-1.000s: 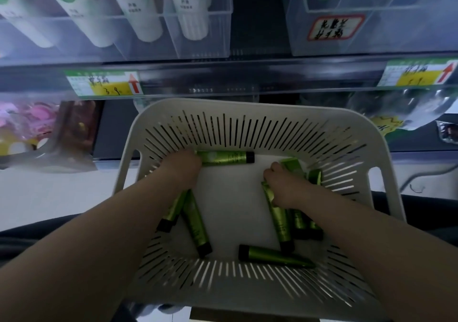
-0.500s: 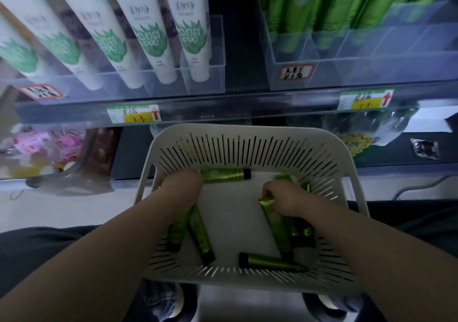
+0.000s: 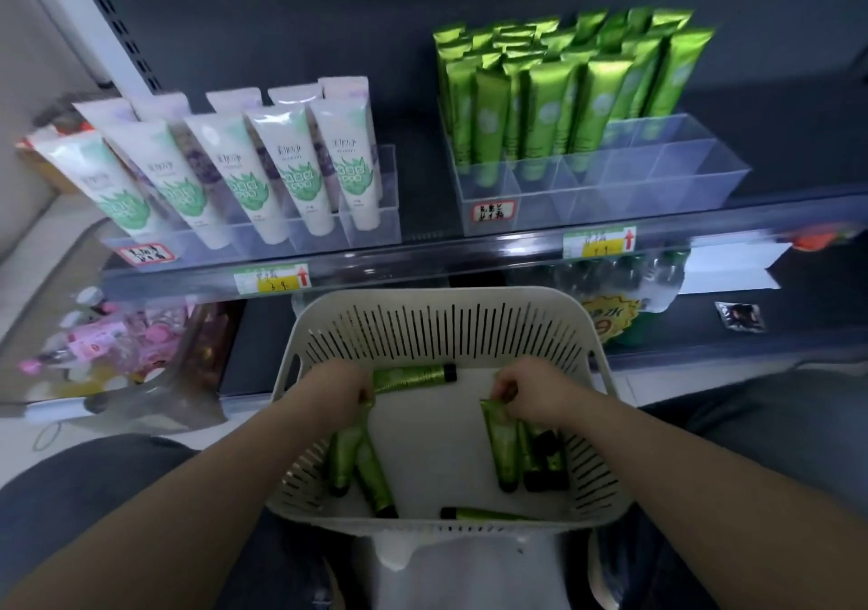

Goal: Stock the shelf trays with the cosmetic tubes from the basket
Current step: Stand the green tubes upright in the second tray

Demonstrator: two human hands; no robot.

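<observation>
Left hand [image 3: 336, 393] clamped on left tube [image 3: 345, 452], right hand [image 3: 530, 391] apparently pinching right tube [image 3: 501, 445], inside basket [image 3: 441, 299]

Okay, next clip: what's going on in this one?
A person has both hands down in a white slotted basket of green cosmetic tubes. The left hand grips the top ends of two green tubes at the basket's left side, and the right hand pinches the end of a third tube on the right. Other tubes lie loose on the basket floor. On the shelf above, the clear tray holds upright green tubes on its left; its right compartments look unfilled.
</observation>
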